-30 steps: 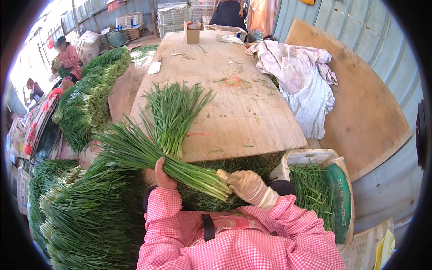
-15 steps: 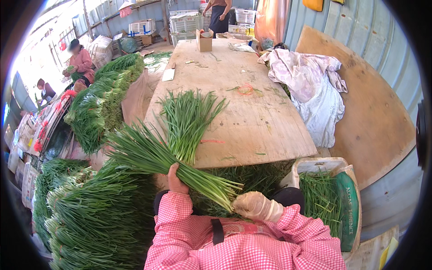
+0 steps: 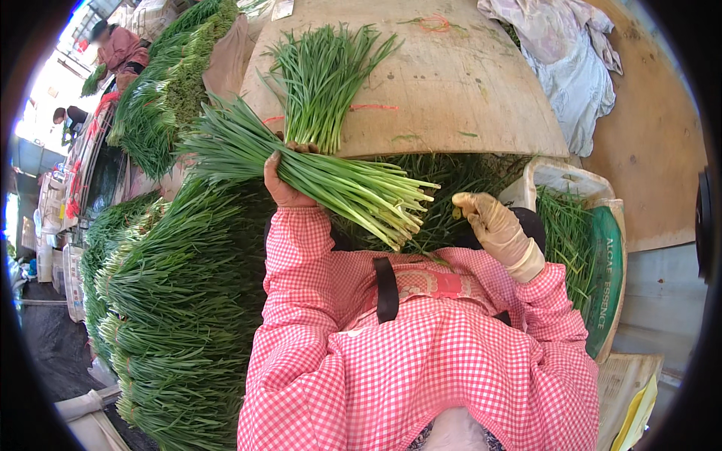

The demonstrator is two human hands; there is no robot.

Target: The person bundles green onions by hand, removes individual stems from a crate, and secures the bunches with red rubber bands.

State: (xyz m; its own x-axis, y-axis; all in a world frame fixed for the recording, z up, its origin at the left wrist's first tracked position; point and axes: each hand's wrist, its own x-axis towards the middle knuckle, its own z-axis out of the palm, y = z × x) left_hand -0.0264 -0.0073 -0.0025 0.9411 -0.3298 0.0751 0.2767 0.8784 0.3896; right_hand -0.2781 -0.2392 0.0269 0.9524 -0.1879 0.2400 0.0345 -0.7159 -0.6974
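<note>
My bare left hand (image 3: 286, 186) is closed around a bunch of garlic chives (image 3: 361, 188), held slantwise above my lap. Its green tips spread to the left, and the pale cut ends point right. Just off those ends is my gloved right hand (image 3: 498, 231), apart from the bunch. Its fingers are curled together; whether a small scrap is pinched in them I cannot make out. A second bunch of chives (image 3: 320, 83) lies on the wooden table (image 3: 466, 98) beyond my left hand. Red string (image 3: 376, 107) runs beneath that bunch.
Piled chives (image 3: 180, 301) stand at my left, with another long stack (image 3: 169, 98) farther back. A white crate (image 3: 556, 177) of loose greens with a green bag (image 3: 604, 278) is at my right. Cloths (image 3: 568, 75) hang by the table. A person (image 3: 120, 49) sits far left.
My view has tipped downward. The right hand has come away from the cut ends toward the right. My left hand still holds the bunch, now with its cut ends fanned out more.
</note>
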